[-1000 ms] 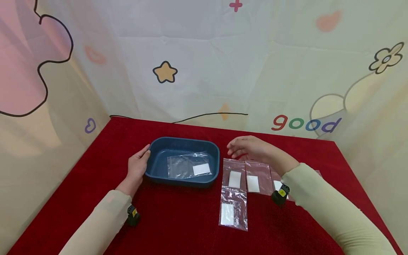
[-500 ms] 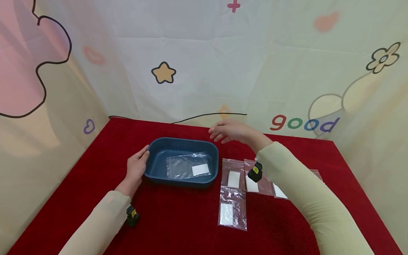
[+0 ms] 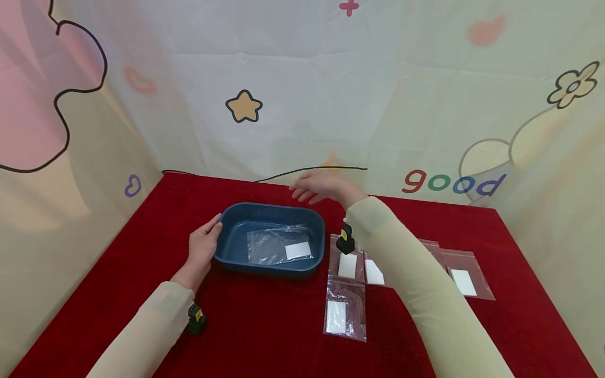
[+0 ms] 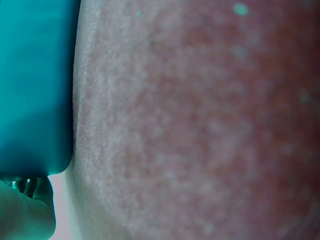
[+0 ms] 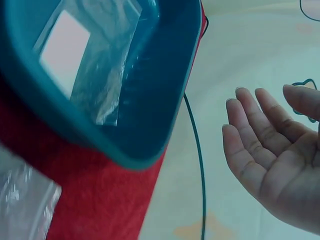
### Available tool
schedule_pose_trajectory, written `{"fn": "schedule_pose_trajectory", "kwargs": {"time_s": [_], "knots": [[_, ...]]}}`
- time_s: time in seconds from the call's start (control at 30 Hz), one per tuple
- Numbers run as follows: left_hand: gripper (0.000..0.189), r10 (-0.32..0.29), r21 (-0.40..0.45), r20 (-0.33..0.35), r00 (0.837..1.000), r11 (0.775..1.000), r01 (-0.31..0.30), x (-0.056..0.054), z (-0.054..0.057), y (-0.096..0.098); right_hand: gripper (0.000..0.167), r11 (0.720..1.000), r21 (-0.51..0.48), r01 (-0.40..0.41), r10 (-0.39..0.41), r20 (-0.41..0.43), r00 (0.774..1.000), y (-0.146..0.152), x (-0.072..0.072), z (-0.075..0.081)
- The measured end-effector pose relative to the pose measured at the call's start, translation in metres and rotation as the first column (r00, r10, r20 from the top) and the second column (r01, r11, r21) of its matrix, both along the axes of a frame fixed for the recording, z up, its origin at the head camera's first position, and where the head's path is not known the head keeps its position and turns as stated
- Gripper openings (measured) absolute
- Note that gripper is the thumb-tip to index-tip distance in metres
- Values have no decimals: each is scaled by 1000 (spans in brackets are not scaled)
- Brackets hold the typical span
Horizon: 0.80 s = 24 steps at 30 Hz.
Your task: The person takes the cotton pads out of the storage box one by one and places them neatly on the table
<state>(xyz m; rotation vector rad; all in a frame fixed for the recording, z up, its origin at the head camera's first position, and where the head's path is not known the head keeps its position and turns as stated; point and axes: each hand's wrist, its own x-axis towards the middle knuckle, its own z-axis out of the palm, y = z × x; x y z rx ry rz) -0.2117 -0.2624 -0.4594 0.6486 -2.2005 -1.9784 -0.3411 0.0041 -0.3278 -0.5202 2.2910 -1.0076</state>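
A blue rectangular plastic basin (image 3: 271, 270) stands on the red cloth. At its left end, my left hand (image 3: 202, 249) grips the rim, the thumb in front and the other fingers mostly hidden. Inside the basin lies a clear zip bag (image 3: 267, 247) with a white card in it. My right hand (image 3: 319, 185) hovers beyond the basin's far right corner, apart from it. In the right wrist view the palm of that hand (image 5: 280, 155) shows, its fingers loosely bent with nothing in them.
Several more zip bags with white cards lie right of the basin, among them a near one (image 3: 346, 310) and a far right one (image 3: 465, 275). My right forearm partly covers others. A printed curtain (image 3: 302, 105) hangs behind the red cloth (image 3: 264, 325).
From above the bags, my right hand has moved left and away, past the basin's far right corner. This uncovers the rightmost bag. My left hand and the basin have stayed put.
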Motion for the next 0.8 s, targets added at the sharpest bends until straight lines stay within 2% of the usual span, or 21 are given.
{"fn": "schedule_pose_trajectory", "kwargs": {"time_s": [0.13,0.3,0.43,0.63,0.8], "knots": [[47,1,3,3,1000,1000,-1,0,0,0,44,1000,-30,0,1,23,1000,-14,-2,-8],[47,-3,0,7,1000,1000,3,-2,-2,1,42,993,51,-108,108,-11,994,-31,-1,-17],[47,-6,-3,9,1000,1000,6,-2,-1,1,42,971,144,-190,193,-6,981,-44,-2,-28],[47,-6,1,10,1000,1000,6,-1,0,1,42,932,280,-232,243,-6,970,-61,2,-48],[47,-2,-4,10,1000,1000,2,-1,0,1,46,886,370,-281,300,4,954,-70,8,-59]]}}
